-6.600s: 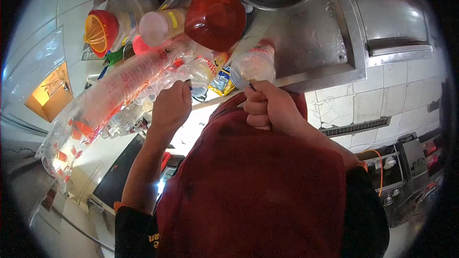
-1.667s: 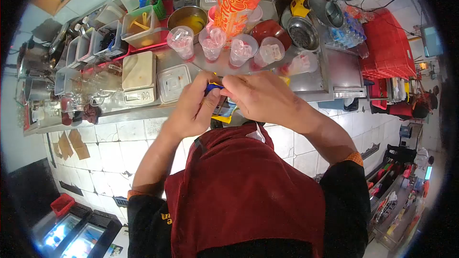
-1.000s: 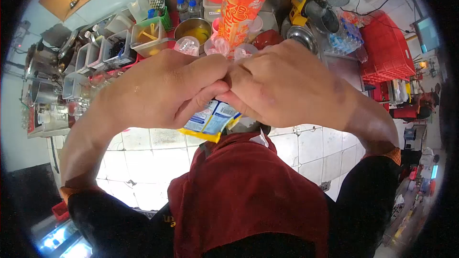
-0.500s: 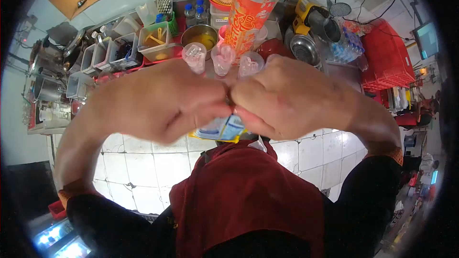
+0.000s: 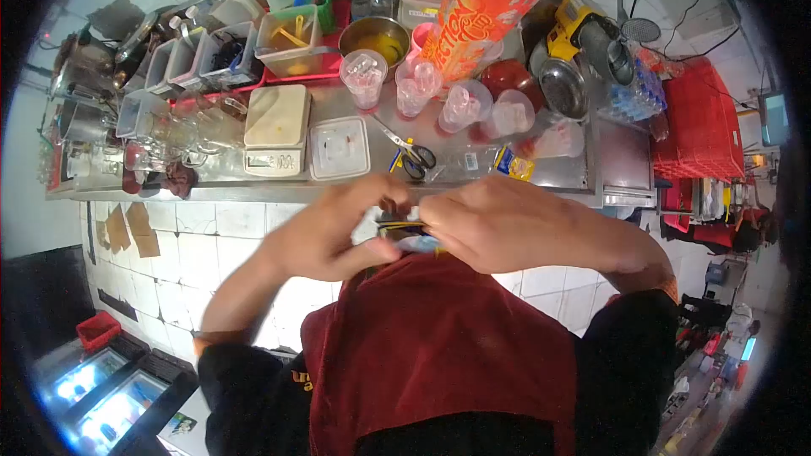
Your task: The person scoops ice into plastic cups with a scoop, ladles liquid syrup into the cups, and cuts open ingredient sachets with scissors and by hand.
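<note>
Between both hands, in front of the dark red apron (image 5: 448, 338), is a packet (image 5: 414, 238) with its upper edge parted into a dark gap. My left hand (image 5: 342, 232) has its fingers and thumb closed on the packet's left side. My right hand (image 5: 498, 224) pinches the right side, and its fingers hide part of it. Past the hands on the steel counter lie black-handled scissors (image 5: 410, 150) and a blue and yellow packet (image 5: 514, 164). A row of clear cups with ice and pink at the bottom, one of them (image 5: 364, 80), stands behind these.
On the counter are a white kitchen scale (image 5: 275, 130), a square lid (image 5: 340, 148), a metal bowl (image 5: 374, 40) with yellow liquid, an orange-printed sleeve of cups (image 5: 473, 21), and a yellow-handled tool (image 5: 568, 27). To the right is a red crate (image 5: 699, 127).
Both hands have come down towards the apron. The packet's edge has parted between them. The scale, lid and scissors have come into view as the camera view shifted.
</note>
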The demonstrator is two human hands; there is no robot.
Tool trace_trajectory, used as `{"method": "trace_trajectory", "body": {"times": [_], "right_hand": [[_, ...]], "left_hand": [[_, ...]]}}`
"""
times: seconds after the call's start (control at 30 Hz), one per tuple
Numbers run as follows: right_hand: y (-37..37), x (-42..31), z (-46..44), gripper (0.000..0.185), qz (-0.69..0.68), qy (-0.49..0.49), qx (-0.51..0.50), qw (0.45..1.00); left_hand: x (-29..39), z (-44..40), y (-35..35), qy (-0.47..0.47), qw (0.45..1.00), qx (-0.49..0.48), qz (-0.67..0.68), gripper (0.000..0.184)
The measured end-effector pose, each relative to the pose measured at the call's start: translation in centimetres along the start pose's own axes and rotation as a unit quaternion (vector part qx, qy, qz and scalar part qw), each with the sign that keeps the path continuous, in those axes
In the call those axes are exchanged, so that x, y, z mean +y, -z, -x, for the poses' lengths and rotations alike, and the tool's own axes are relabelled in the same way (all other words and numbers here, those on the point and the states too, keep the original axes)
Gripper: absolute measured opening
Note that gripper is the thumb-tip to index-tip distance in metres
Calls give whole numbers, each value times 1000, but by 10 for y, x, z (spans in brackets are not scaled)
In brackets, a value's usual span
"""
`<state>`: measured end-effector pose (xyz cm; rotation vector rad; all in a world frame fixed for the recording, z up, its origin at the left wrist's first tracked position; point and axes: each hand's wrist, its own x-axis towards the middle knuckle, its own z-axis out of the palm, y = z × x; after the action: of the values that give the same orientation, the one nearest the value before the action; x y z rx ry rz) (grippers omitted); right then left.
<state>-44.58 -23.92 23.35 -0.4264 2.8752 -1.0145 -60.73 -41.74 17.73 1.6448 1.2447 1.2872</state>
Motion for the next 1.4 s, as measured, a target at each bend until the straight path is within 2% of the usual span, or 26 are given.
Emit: {"method": "trace_trajectory", "body": {"times": [0.03, 0.1, 0.17, 0.23, 0.3, 0.33, 0.37, 0.43, 0.47, 0.5, 0.57, 0.7, 0.73, 0.77, 0.8, 0.83, 0.87, 0.9, 1.0, 1.13, 1.2, 1.23, 1.3, 1.33, 1.37, 1.4], "right_hand": [[-6, 6, -4, 13, 24, -5, -2, 1000], [-18, 15, -6, 18, 32, -25, -18, 999], [-26, 23, -10, 24, 47, -34, 53, 997], [-33, 28, -13, 26, 76, -34, 51, 995], [-46, 38, -16, 28, 107, -33, 51, 992], [-58, 45, -19, 27, 96, -45, 58, 993], [-66, 51, -22, 26, 86, -57, 66, 992], [-72, 57, -30, 23, 87, -60, 77, 991], [-75, 61, -33, 23, 86, -61, 92, 990], [-79, 63, -35, 23, 84, -61, 86, 991], [-88, 71, -38, 22, 69, -41, 121, 989], [-96, 118, -42, 20, -2, 31, 80, 996], [-116, 159, -38, 19, -121, -78, 60, 988], [-141, 188, -30, 21, -236, -185, 40, 953], [-169, 207, -19, 21, -235, -185, 39, 953], [-194, 226, -13, 22, -90, -237, 57, 966], [-199, 230, -19, 26, 57, -283, 73, 955], [-205, 231, -19, 26, 58, -280, 69, 956], [-230, 231, -28, 44, 146, -360, 84, 918], [-240, 253, -39, 43, 139, -420, 56, 895], [-209, 244, -44, 43, 104, -429, -22, 897], [-195, 243, -42, 43, 105, -426, -24, 898], [-170, 243, -30, 46, -71, -352, -76, 930], [-160, 241, -21, 46, -73, -353, -79, 930], [-150, 237, -10, 48, -312, -374, -81, 870], [-142, 234, -1, 51, -530, -371, -75, 759]], "left_hand": [[-7, -1, -15, 0, 999, 43, -31, 31], [-14, 8, -23, 126, 989, 78, 6, 22], [-22, 11, -27, 96, 988, 119, -32, 21], [-35, 16, -31, 70, 983, 156, -70, 21], [-59, 27, -32, 107, 979, 174, -5, 21], [-72, 34, -34, 127, 976, 162, 76, 22], [-78, 33, -41, 126, 975, 164, 78, 22], [-86, 30, -58, 65, 937, 313, 137, 25], [-93, 40, -54, 111, 940, 264, 185, 24], [-97, 44, -57, 113, 938, 268, 189, 24], [-104, 49, -60, 208, 903, 254, 278, 23], [-104, 47, -54, 202, 902, 260, 280, 23], [-107, 47, -53, 202, 901, 262, 282, 23], [-111, 47, -52, 243, 885, 273, 289, 22], [-115, 48, -52, 282, 869, 283, 294, 22], [-124, 49, -52, 277, 871, 284, 291, 22], [-134, 50, -53, 253, 874, 310, 275, 21], [-140, 53, -56, 235, 873, 338, 262, 21], [-150, 61, -58, 256, 855, 360, 274, 19], [-163, 61, -61, 267, 831, 389, 293, 18], [-169, 59, -61, 268, 833, 384, 296, 18], [-173, 58, -60, 269, 833, 379, 299, 19], [-173, 57, -57, 268, 828, 371, 323, 18], [-173, 58, -56, 267, 826, 356, 346, 17], [-177, 60, -58, 269, 825, 355, 347, 17], [-184, 61, -59, 261, 832, 351, 342, 17]]}}
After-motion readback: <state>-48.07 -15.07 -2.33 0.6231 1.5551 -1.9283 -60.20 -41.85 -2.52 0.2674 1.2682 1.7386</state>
